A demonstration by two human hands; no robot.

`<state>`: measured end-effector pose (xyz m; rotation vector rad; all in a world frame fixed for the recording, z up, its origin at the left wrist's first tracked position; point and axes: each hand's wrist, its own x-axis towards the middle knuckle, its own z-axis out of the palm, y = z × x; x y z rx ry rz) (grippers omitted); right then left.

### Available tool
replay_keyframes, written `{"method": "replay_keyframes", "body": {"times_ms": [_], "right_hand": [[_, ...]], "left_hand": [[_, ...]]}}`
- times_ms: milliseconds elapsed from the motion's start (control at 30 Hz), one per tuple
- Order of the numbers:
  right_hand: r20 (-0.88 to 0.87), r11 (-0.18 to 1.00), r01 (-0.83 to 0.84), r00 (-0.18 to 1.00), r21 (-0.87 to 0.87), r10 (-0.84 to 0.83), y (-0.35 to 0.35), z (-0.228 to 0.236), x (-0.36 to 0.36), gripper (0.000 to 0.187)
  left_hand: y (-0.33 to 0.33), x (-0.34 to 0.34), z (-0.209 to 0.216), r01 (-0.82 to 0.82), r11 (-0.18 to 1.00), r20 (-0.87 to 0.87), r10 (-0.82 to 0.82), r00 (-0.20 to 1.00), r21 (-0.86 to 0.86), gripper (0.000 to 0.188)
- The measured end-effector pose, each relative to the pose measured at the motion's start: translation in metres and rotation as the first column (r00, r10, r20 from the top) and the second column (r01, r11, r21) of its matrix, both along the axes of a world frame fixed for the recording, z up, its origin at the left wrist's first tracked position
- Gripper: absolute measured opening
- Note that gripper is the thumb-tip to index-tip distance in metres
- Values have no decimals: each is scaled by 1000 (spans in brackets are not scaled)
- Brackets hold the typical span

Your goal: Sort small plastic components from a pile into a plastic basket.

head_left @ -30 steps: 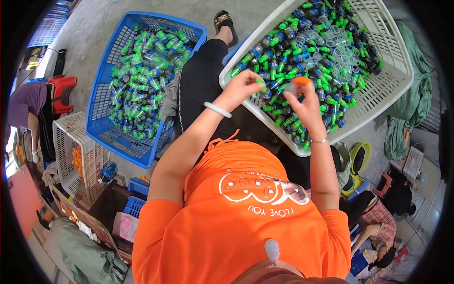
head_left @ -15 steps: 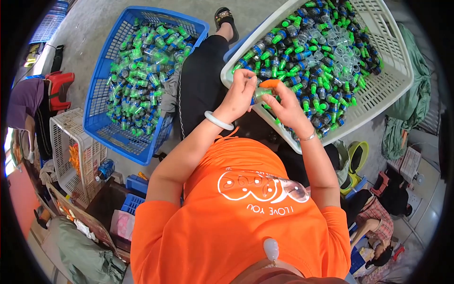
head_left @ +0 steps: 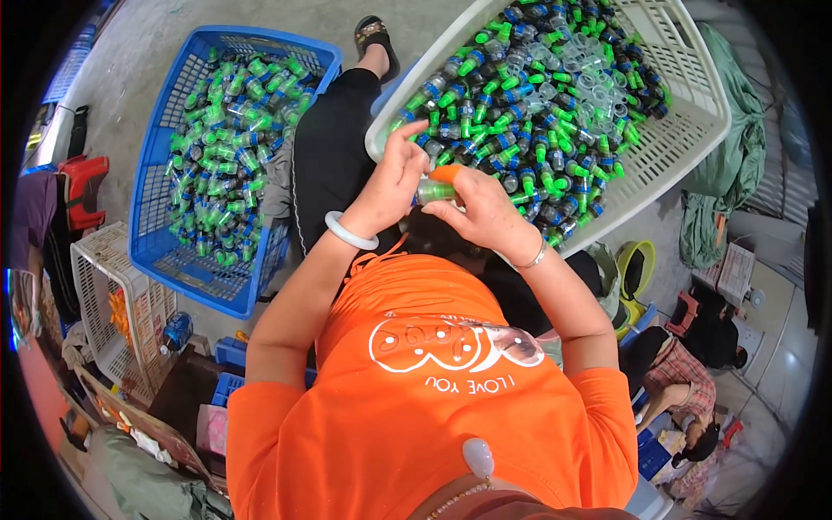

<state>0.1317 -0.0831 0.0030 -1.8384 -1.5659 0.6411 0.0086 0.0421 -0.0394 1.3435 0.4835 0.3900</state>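
Curling fingers [head_left: 472, 184] of the right hand [head_left: 491, 210] snugly around a small green-and-clear plastic bottle [head_left: 432, 191], wearing an orange finger cot [head_left: 445, 174] btw. Holding the left hand [head_left: 386, 192] just beside its other end, honestly not managing to tell whether gripping too. Dangling that bottle just off the near rim of a white plastic basket [head_left: 669, 163] heaped with green-tipped bottles [head_left: 555, 130].

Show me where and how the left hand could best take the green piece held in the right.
Probably by the paler left end of the green piece, coming from the left: it lies roughly sideways, that end points toward the left hand, and the right hand covers the other end.
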Motion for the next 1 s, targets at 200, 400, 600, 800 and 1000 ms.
{"method": "replay_keyframes", "body": {"times_ms": [200, 400, 600, 800, 1000], "right_hand": [[-384, 942, 78, 900, -327, -207, -9, -13, -2, 38], [-778, 748, -213, 193, -628, -598, -8, -14, 0, 41], [-14, 999, 49, 999, 15, -48, 2, -3, -11, 34], [40, 987, -92, 994, -131, 98, -8, -5, -10, 41], [-99, 976, -50, 995, -211, 30, 6, 4, 4, 47]], "left_hand": [[-9, -9, 11, -14, 923, 81, -19, 997, 385, 46], [-15, -14, 1, -36, 802, 81, -15, 997, 597, 44], [-8, -22, -3, -19, 992, -6, 20, 1000, 123, 42], [-12, -28, -3, 34, 991, 51, -41, 998, 130, 39], [5, -46, 13, -110, 900, -48, 144, 988, 421, 35]]}}
